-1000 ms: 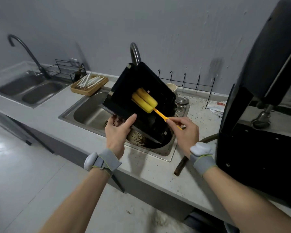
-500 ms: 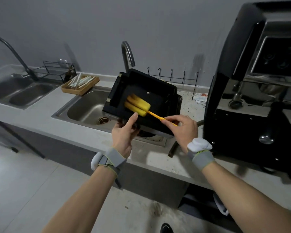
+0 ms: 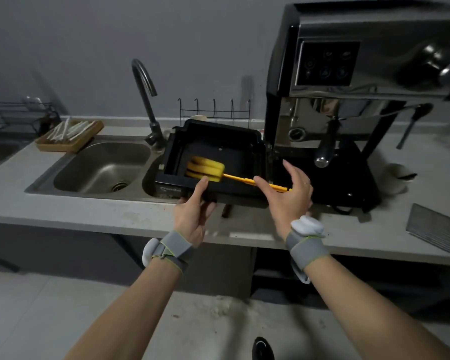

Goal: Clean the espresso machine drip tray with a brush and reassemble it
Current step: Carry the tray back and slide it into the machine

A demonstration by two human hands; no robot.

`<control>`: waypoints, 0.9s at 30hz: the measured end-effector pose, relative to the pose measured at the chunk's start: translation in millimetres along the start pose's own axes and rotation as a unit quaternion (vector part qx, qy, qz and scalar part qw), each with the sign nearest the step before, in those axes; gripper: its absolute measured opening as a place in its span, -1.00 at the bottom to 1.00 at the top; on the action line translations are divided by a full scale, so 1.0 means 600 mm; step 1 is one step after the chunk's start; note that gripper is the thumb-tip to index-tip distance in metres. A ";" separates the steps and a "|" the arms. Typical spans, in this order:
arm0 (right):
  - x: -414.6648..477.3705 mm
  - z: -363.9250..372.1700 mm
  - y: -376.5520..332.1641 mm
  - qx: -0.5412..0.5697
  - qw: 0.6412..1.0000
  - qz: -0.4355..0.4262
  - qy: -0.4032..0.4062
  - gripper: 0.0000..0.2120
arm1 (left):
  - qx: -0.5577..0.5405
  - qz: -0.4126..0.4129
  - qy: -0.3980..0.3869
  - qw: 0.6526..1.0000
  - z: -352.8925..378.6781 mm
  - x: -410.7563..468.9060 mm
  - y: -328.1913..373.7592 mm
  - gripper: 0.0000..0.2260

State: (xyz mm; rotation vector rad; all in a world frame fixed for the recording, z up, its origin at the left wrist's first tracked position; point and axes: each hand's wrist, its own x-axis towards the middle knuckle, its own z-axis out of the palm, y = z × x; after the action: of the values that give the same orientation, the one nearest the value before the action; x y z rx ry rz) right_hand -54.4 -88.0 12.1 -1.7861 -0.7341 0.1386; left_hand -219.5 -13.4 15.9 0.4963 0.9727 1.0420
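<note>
Over the sink [image 3: 102,165], hands hold tray [image 3: 216,141], brush [image 3: 205,168].

A steel sink [image 3: 102,167] sits sunk in the surface [image 3: 89,214] — curved faucet [image 3: 146,100] behind it, wooden tray of white sticks [image 3: 69,135] at its left corner, wire rack [image 3: 215,110] behind-right.

The drip tray [image 3: 213,141] was black; the brush [image 3: 205,168] was yellow with an orange handle. The espresso machine [image 3: 348,74] was black and chrome, the counter [image 3: 89,211] pale grey.
</note>
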 end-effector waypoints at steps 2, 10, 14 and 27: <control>-0.012 -0.001 0.001 0.090 0.990 0.107 0.005 -0.14 | -0.010 -0.002 0.001 1.000 0.005 0.000 -0.012 -0.49; 0.009 -0.054 0.042 0.380 0.820 0.410 -0.121 -0.03 | 0.000 -0.022 0.007 1.000 0.063 -0.025 -0.083 -0.46; 0.024 -0.094 0.072 0.391 0.818 0.409 -0.109 -0.02 | 0.003 -0.030 0.000 1.000 0.089 -0.040 -0.123 -0.45; 0.064 -0.216 0.156 0.359 0.836 0.409 -0.065 0.01 | 0.061 -0.130 -0.066 0.988 0.142 -0.046 -0.204 -0.54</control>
State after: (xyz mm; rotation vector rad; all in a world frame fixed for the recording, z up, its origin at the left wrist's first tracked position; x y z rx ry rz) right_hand 71.9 -189.2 -16.3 -1.2374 0.0759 0.9860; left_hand -91.1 -85.4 -19.9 0.5167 0.9579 0.7114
